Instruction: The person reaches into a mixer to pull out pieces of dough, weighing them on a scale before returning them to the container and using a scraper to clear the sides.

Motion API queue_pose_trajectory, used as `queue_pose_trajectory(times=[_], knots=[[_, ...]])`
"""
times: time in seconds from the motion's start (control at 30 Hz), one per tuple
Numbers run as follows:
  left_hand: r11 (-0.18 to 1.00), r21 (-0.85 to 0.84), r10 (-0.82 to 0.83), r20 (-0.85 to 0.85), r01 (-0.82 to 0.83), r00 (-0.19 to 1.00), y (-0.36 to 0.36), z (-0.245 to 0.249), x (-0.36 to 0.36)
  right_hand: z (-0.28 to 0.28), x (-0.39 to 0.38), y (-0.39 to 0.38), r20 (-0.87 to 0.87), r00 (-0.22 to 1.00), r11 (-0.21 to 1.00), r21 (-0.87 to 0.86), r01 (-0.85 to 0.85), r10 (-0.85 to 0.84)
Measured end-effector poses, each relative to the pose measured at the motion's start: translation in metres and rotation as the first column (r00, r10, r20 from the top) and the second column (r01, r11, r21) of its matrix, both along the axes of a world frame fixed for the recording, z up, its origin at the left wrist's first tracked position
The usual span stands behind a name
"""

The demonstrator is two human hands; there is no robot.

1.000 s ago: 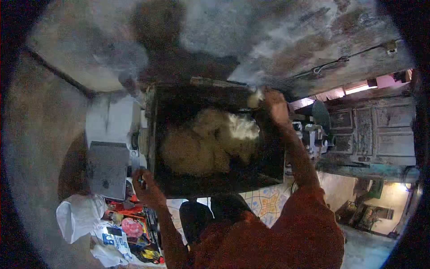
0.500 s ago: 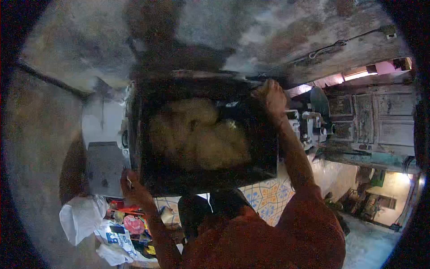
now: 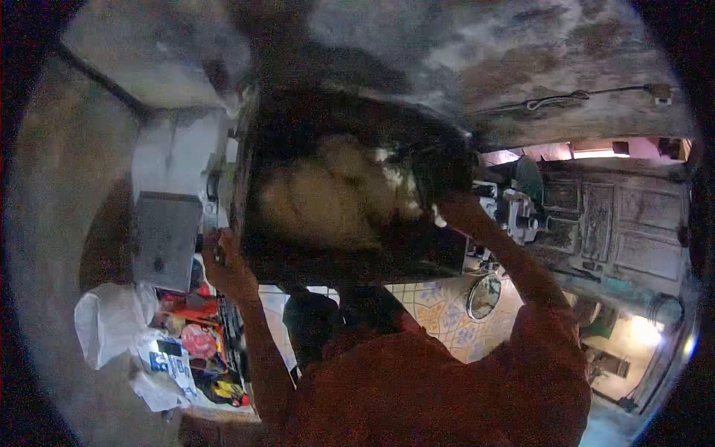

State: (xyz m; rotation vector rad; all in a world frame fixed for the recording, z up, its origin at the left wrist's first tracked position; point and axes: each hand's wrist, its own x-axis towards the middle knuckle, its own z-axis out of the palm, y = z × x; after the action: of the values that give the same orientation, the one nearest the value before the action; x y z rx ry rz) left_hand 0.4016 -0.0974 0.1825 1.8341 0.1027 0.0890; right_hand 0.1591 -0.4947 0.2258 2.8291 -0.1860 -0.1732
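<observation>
A large dark box-shaped container (image 3: 357,264) stands in front of me. Inside it lie pale, rounded, dough-like lumps (image 3: 320,201), blurred and dim. My left hand (image 3: 229,270) is at the container's lower left side, fingers curled; what they close on cannot be made out. Over the right part of the container's inside is my right hand (image 3: 460,212). It is close to the lumps' right end, and a small whitish spot shows by its fingertips. Shadow and blur hide its fingers.
A grey panel (image 3: 167,238) stands to the left. Below it are a white bag (image 3: 112,324) and a pile of coloured packets (image 3: 197,343). White machine parts (image 3: 521,216) stand right of the container, with a round rimmed object (image 3: 484,296) lower down.
My right hand has moved from the container's upper right corner down into its right part. The pale lumps look shifted and blurred. The whole view has tilted a little.
</observation>
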Motion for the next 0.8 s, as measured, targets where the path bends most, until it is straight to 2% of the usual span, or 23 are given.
queue_pose_trajectory(times=[0.07, 0.13, 0.17, 0.27, 0.33, 0.37, 0.4, 0.47, 0.5, 0.57, 0.6, 0.63, 0.67, 0.7, 0.73, 0.8], knots=[[1.000, 0.023, 0.008, -0.080, -0.006, 0.997, 0.001, 0.001, 0.002, -0.010, 0.008, -0.040, -0.270, 0.957, 0.994, -0.057, 0.097, -0.109], [0.999, 0.048, -0.009, -0.190, 0.018, 0.982, -0.006, 0.027, 0.003, -0.031, 0.002, -0.058, -0.376, 0.926, 0.996, -0.087, -0.013, -0.021], [0.999, 0.033, 0.005, -0.112, -0.001, 0.994, -0.007, 0.028, 0.003, -0.038, 0.000, -0.063, -0.423, 0.906, 0.992, -0.100, -0.078, 0.028], [0.987, 0.160, 0.017, -0.086, -0.003, 0.996, 0.001, 0.014, 0.008, -0.027, -0.020, -0.006, -0.320, 0.941, 0.959, 0.216, 0.180, -0.105], [0.999, 0.030, 0.021, -0.125, -0.018, 0.992, 0.001, 0.013, 0.007, -0.009, -0.055, 0.042, -0.290, 0.930, 0.846, 0.414, 0.336, -0.227], [0.999, -0.039, 0.020, -0.147, -0.026, 0.989, -0.001, 0.013, 0.005, -0.015, -0.083, 0.049, -0.166, 0.986, 0.906, 0.417, 0.075, -0.005], [0.998, -0.066, 0.009, -0.121, -0.017, 0.993, -0.002, 0.004, 0.002, -0.036, -0.118, 0.044, -0.043, 0.972, 0.900, 0.388, -0.197, 0.231], [0.995, -0.103, 0.005, -0.056, -0.011, 0.998, 0.006, -0.017, 0.003, -0.067, -0.139, 0.034, -0.155, 0.938, 0.860, 0.466, -0.208, 0.311], [0.999, 0.040, 0.009, -0.150, -0.003, 0.989, -0.003, 0.014, 0.004, -0.078, -0.135, 0.029, -0.394, 0.901, 0.844, 0.532, 0.066, 0.179], [0.997, 0.077, -0.014, -0.101, 0.022, 0.995, -0.005, 0.027, 0.000, -0.074, -0.126, 0.025, -0.504, 0.853, 0.798, 0.566, 0.205, 0.139], [0.995, 0.094, -0.030, -0.075, 0.037, 0.997, -0.006, 0.028, 0.002, -0.048, -0.112, 0.024, -0.372, 0.903, 0.803, 0.594, 0.055, 0.214], [0.997, 0.041, -0.061, 0.011, 0.060, 0.998, 0.003, 0.003, 0.001, -0.011, -0.092, 0.034, -0.380, 0.925, 0.612, 0.735, 0.290, 0.018], [0.997, 0.044, -0.064, 0.007, 0.063, 0.998, 0.005, 0.000, 0.001, 0.026, -0.072, 0.045, -0.384, 0.905, 0.332, 0.843, 0.424, -0.182], [0.997, 0.045, -0.064, 0.006, 0.063, 0.998, 0.005, -0.002, 0.003, 0.061, -0.048, 0.059, -0.503, 0.770, 0.041, 0.827, 0.561, -0.391], [0.997, 0.045, -0.059, 0.005, 0.059, 0.998, 0.004, -0.001, 0.003, 0.095, -0.023, 0.072, -0.587, 0.572, -0.267, 0.794, 0.547, -0.573], [0.999, -0.038, -0.021, -0.066, 0.018, 0.998, 0.001, 0.004, 0.002, 0.134, -0.002, 0.076, -0.374, 0.573, -0.153, 0.905, 0.396, -0.730]])
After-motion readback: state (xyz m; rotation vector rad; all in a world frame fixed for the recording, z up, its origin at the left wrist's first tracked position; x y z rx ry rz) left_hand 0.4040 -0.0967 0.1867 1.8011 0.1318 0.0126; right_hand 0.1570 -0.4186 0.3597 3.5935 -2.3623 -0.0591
